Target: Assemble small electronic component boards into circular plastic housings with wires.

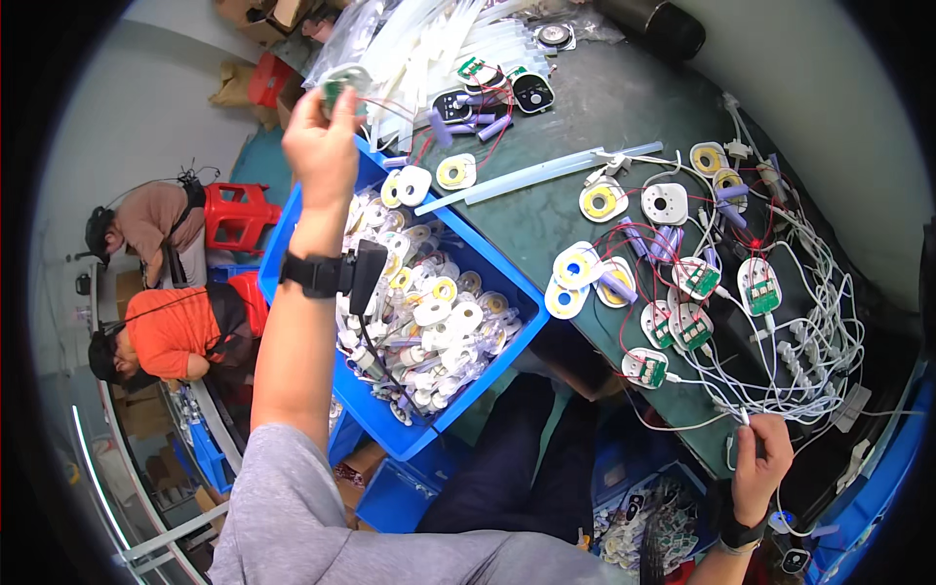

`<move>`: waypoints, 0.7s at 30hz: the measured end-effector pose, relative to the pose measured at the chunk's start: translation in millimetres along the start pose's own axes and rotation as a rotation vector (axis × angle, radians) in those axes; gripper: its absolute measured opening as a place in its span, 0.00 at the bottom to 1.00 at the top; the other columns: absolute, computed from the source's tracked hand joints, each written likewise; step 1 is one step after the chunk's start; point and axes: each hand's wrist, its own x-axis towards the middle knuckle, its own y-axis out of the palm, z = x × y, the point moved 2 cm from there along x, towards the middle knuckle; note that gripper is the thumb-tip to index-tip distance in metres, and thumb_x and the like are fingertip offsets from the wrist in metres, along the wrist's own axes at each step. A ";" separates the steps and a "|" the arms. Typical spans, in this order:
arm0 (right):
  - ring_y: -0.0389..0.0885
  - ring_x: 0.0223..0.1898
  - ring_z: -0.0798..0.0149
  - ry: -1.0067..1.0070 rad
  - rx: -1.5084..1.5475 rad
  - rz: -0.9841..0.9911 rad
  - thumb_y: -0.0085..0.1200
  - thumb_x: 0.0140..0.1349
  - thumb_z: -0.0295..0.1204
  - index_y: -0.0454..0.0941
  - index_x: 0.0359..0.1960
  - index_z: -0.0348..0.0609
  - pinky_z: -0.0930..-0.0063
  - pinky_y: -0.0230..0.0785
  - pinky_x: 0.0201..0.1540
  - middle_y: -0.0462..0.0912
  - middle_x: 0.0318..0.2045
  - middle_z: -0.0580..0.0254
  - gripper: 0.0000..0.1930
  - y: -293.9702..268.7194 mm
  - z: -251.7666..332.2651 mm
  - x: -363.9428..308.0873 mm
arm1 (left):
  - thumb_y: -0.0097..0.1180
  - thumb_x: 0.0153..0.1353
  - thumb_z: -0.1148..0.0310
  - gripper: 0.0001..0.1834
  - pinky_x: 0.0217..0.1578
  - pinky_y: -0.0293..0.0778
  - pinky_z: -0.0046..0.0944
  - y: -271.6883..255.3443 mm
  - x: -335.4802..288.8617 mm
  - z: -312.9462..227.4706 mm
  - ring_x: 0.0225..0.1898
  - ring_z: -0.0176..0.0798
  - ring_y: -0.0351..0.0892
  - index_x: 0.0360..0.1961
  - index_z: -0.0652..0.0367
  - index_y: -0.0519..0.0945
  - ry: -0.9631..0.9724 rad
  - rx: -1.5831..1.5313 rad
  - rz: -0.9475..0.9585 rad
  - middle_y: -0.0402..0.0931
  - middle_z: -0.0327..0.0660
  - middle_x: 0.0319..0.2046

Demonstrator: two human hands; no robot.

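Raised at the upper left, my left hand [322, 151] pinches a white-rimmed green circuit board [341, 86]. Thin red wires trail from it toward a purple battery cell [440, 128], slightly blurred, over the table. My right hand [762, 463] is at the table's lower right corner, its thumb and fingers closed on a white cable plug [744, 416]. Left of that hand lies a board in a white housing [643, 368], a cable plugged into it. Several similar boards are cabled nearby; one housing [759, 288] shows a red light.
A blue bin [492, 409] full of white parts stands at the table's left edge. Clear strips [546, 175] lie across the dark green table [517, 229]. White cables [814, 366] tangle at right. Two people [185, 331] sit at far left. Another parts bin [648, 526] is below.
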 end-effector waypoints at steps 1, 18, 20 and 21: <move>0.69 0.21 0.70 -0.002 0.004 -0.002 0.50 0.51 0.20 0.72 0.26 0.33 0.80 0.59 0.25 0.73 0.22 0.61 0.02 -0.7 -0.3 -1.8 | 0.54 0.55 0.72 0.09 0.27 0.71 0.25 -5.5 -0.5 -21.6 0.27 0.25 0.73 0.36 0.66 0.74 0.072 0.036 -0.049 0.74 0.36 0.28; 0.67 0.18 0.76 0.173 0.382 -0.013 0.54 0.52 0.25 0.77 0.31 0.36 0.84 0.58 0.20 0.74 0.18 0.65 0.06 -11.8 0.9 8.8 | 0.52 0.55 0.71 0.21 0.15 0.70 0.28 78.4 -255.5 -190.3 0.24 0.41 0.78 0.50 0.64 0.64 -1.474 -1.119 0.874 0.74 0.49 0.30; 0.67 0.19 0.75 0.150 0.394 0.064 0.54 0.51 0.25 0.77 0.30 0.36 0.83 0.59 0.21 0.73 0.19 0.65 0.06 -22.6 -6.0 7.4 | 0.52 0.56 0.71 0.20 0.20 0.68 0.24 102.9 -283.8 -187.5 0.24 0.28 0.73 0.48 0.65 0.65 -1.346 -0.921 1.020 0.74 0.42 0.31; 0.68 0.21 0.74 0.120 0.415 0.127 0.54 0.51 0.25 0.77 0.29 0.37 0.83 0.60 0.23 0.72 0.21 0.65 0.05 -25.3 -7.4 6.9 | 0.53 0.55 0.71 0.19 0.21 0.68 0.24 112.9 -293.3 -185.2 0.25 0.27 0.73 0.47 0.65 0.65 -1.265 -0.799 1.049 0.73 0.41 0.31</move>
